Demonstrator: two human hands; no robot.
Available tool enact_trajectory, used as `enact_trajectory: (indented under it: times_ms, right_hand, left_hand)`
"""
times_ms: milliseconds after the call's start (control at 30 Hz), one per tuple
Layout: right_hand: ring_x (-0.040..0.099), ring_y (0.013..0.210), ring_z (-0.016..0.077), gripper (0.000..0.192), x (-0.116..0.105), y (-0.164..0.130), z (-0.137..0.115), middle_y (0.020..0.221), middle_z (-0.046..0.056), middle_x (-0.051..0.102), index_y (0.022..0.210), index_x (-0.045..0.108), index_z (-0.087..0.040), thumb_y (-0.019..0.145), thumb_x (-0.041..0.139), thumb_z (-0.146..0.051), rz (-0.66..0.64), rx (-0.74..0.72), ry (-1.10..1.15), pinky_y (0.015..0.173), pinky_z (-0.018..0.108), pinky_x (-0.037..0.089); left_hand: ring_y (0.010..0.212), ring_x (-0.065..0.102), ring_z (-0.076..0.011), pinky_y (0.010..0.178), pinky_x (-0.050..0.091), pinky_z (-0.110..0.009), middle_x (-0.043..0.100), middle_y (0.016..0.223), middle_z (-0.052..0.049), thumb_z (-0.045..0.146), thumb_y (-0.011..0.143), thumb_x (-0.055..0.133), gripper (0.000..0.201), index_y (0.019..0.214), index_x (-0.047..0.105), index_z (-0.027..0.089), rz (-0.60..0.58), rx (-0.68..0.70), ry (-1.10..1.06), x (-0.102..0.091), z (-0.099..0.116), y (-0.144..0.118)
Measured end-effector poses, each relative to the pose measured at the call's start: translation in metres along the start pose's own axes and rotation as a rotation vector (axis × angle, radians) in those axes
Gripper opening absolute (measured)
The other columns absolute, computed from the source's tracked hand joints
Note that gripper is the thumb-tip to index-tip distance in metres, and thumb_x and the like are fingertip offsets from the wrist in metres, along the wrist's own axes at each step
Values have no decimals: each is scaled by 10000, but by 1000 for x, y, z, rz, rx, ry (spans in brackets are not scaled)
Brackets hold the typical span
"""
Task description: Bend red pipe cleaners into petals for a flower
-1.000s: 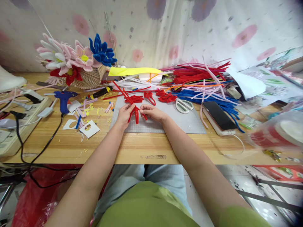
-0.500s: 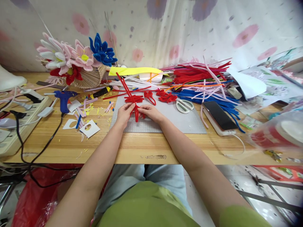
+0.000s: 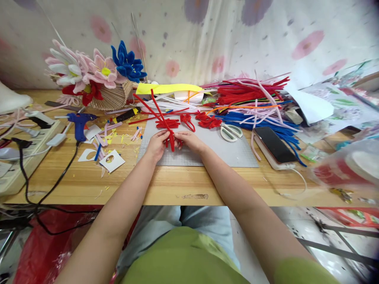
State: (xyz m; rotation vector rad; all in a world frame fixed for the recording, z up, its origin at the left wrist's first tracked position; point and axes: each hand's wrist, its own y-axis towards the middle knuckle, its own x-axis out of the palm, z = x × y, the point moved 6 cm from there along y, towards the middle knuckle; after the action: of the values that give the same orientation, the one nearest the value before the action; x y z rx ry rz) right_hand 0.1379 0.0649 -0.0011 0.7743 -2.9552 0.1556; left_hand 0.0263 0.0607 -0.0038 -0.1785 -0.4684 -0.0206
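Between my two hands are red pipe cleaners point(image 3: 160, 114), pinched together just above the grey cutting mat point(image 3: 225, 152). Two long ends stick up and lean left, crossing low down, while a shorter folded part points down between the fingers. My left hand point(image 3: 157, 145) is closed on them from the left. From the right, my right hand point(image 3: 189, 141) pinches the same bundle near the crossing. Behind the hands lie bent red pipe cleaner pieces point(image 3: 167, 124), a red loop point(image 3: 188, 122) and a red bunched piece point(image 3: 209, 120). Scissors point(image 3: 231, 132) rest to their right.
Loose red pipe cleaners point(image 3: 245, 94) and blue ones point(image 3: 260, 124) are piled at the back right. A phone point(image 3: 275, 144) lies at right, near a bagged cup point(image 3: 352, 165). On the left are a blue glue gun point(image 3: 79, 124), a power strip point(image 3: 38, 152) and fuzzy flowers point(image 3: 103, 71).
The two long red ends have spread apart, one swinging further left. Both hands have shifted very slightly and still pinch the bundle.
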Motion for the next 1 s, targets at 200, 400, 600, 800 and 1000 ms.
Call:
enact_trajectory:
  times_ms: [200, 400, 600, 800, 1000]
  right_hand:
    - [574, 539, 84, 225, 6, 1, 8, 638, 28, 649, 742, 583, -120, 838, 534, -318, -85, 90, -26, 514, 196, 459]
    - [552, 464, 83, 142, -4, 5, 6, 512, -43, 612, 843, 450, -189, 859, 496, -322, 35, -25, -112, 482, 173, 396]
    - [492, 486, 69, 184, -8, 6, 1, 551, -68, 539, 809, 465, -183, 814, 533, -353, 92, -96, -187, 505, 192, 385]
    - [420, 510, 65, 151, -9, 7, 0, 584, -51, 509, 740, 518, -160, 805, 544, -293, 197, -101, -287, 508, 204, 335]
    - [355, 411, 55, 196, -10, 5, 5, 452, -81, 395, 714, 510, -156, 838, 500, -308, 115, 20, -96, 456, 204, 285]
  left_hand:
    - [583, 569, -103, 621, 447, -235, 658, 675, -12, 196, 777, 551, 129, 793, 672, 155, 79, 191, 370, -7, 2, 4]
    - [809, 611, -153, 730, 475, -269, 682, 931, -52, 166, 763, 537, 247, 982, 649, 169, 77, 431, 810, -11, 10, 3]
    - [659, 569, -138, 595, 462, -242, 662, 791, -26, 234, 735, 589, 163, 869, 671, 195, 75, 411, 891, -9, 10, -2]
    - [512, 508, -128, 551, 417, -251, 631, 665, -10, 250, 694, 652, 125, 802, 699, 207, 38, 328, 815, -7, 6, -4]
    - [693, 558, -179, 726, 412, -290, 656, 718, -28, 199, 710, 614, 138, 800, 717, 220, 53, 417, 932, -7, 18, -5]
